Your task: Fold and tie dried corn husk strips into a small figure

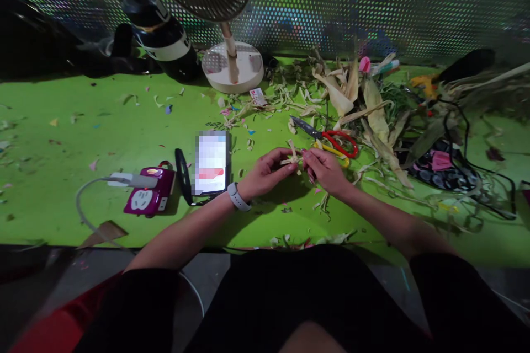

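Between my two hands is a small piece of pale dried corn husk, with strips sticking out upward and to the side. My left hand, with a light watch band on the wrist, pinches it between thumb and fingers. My right hand is closed at the husk's right end, its fingertips pressed together; whether they grip the husk or something small is hidden. Just beyond the right hand lie red-handled scissors, with a yellow-handled tool partly under them.
A lit phone stands left of my hands, beside a purple power adapter with a white cable. Behind are a fan and a dark bottle. Dried husks pile up at the right. Scraps litter the green table.
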Available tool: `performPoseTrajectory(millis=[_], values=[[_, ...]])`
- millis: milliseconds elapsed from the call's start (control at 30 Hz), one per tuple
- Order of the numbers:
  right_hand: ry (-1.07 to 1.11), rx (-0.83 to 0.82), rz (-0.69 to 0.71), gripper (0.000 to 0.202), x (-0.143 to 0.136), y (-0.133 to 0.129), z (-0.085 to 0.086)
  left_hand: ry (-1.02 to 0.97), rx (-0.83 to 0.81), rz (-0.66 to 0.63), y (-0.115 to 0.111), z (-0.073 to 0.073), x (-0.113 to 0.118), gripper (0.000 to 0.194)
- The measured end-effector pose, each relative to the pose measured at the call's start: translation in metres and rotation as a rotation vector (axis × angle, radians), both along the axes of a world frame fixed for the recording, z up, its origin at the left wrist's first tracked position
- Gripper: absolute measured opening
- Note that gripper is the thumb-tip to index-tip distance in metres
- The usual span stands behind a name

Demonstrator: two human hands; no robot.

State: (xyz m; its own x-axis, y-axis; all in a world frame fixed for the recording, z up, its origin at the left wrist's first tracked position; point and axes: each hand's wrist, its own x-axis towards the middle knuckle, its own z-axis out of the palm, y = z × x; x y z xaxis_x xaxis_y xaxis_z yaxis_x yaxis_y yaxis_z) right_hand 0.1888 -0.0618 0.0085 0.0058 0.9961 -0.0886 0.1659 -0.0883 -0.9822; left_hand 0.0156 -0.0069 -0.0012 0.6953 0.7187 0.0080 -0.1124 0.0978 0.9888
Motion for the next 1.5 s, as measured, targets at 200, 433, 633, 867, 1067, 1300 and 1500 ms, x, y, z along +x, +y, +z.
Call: performPoseTrajectory(millis=[200, 433, 633, 867, 1067, 1300, 1500], values=[[0.067, -0.075, 0.034, 0.045, -0.003, -0.001, -0.001, 0.042, -0.085, -0.016, -0.004, 0.000, 0.003, 0.034], [-0.167, 0.146, 0.058, 0.040, -0.007, -0.005, -0.007, 0.009, -0.089, 0.127, -0.008, 0.000, 0.006, 0.024], [-0.627, 0.549, 0.090, 0.036, -0.004, -0.006, -0.010, 0.033, -0.052, 0.141, -0.006, 0.000, 0.006, 0.026], [-0.834, 0.614, 0.054, 0.031, 0.003, 0.001, -0.009, -0.042, -0.302, 0.143, -0.001, -0.001, 0.005, 0.039], [-0.857, 0.644, 0.158, 0.026, -0.004, -0.002, -0.009, -0.039, -0.202, 0.222, -0.005, 0.000, 0.006, 0.030], [-1.044, 0.842, 0.188, 0.026, -0.006, -0.008, 0.007, -0.108, -0.240, 0.137, -0.005, 0.007, 0.003, 0.043], [-0.790, 0.792, 0.418, 0.044, 0.024, -0.019, 0.020, -0.154, -0.522, -0.127, -0.003, 0.012, -0.003, 0.024]])
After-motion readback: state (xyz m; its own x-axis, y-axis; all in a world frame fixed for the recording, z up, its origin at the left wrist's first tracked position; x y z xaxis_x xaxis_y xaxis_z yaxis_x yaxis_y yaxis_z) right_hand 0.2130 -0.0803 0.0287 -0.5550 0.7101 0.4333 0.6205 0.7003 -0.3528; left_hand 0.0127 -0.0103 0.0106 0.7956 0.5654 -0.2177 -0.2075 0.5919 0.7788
